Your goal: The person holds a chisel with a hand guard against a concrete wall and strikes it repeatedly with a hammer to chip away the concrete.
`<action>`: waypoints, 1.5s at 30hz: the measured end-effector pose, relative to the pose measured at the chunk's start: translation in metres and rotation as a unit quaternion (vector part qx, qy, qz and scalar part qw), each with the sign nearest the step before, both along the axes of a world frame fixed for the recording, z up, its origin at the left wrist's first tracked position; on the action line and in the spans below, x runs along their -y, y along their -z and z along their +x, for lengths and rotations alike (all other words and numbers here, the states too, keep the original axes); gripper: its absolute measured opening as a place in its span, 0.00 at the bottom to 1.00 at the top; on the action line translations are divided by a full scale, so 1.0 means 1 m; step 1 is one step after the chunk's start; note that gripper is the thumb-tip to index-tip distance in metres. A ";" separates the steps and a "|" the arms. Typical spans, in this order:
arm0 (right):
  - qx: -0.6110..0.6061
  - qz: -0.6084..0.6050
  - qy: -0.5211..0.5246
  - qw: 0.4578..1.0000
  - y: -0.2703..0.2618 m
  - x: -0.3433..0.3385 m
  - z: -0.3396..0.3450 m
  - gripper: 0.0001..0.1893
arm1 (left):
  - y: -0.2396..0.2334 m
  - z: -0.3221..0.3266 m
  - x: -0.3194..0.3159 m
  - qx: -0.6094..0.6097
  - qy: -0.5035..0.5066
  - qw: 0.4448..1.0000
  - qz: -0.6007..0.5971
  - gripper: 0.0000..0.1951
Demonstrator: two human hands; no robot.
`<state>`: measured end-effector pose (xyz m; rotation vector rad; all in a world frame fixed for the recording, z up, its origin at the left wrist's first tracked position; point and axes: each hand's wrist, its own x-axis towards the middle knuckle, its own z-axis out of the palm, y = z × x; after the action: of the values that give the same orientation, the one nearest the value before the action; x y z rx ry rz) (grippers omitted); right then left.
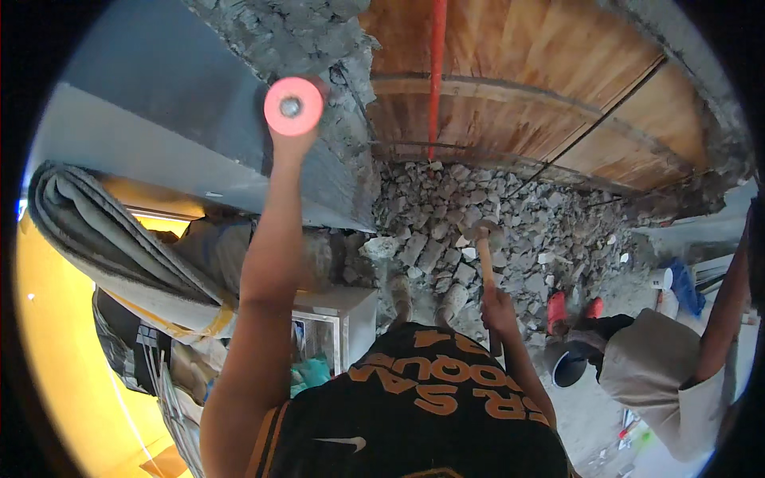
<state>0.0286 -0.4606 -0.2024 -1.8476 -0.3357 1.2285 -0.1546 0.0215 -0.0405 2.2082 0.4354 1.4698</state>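
My left hand is stretched out at the broken concrete edge of a grey wall. It is shut on a tool, seen end-on, with a round pink hand guard and a metal head in its middle, which looks like a chisel. The guard hides my fingers and the tool's tip. Low at my right side, my right hand grips the wooden handle of a hammer. The hammer's head hangs over broken concrete rubble, apart from the chisel.
A co-worker in red shoes is at the right, beside a bucket. Exposed steel bars and a red pipe cross in front of wooden panels. A rolled carpet and a small cabinet stand left.
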 end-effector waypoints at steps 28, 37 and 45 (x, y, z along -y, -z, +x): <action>0.332 0.006 -0.253 0.909 0.001 -0.229 -0.032 0.32 | 0.101 -0.206 0.297 0.006 -0.101 0.893 -0.439 0.09; 0.156 0.629 -0.070 0.759 -0.160 -0.300 -0.066 0.21 | 0.082 -0.200 0.292 -0.090 -0.020 0.910 -0.404 0.12; 0.361 0.024 -0.220 0.906 -0.001 -0.299 -0.018 0.27 | 0.062 -0.189 0.316 -0.066 -0.110 0.909 -0.396 0.09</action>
<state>0.0106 -0.1619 -0.2012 -2.2010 -1.2340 0.7377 -0.3437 -0.2943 -0.1027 1.6207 1.1291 0.9730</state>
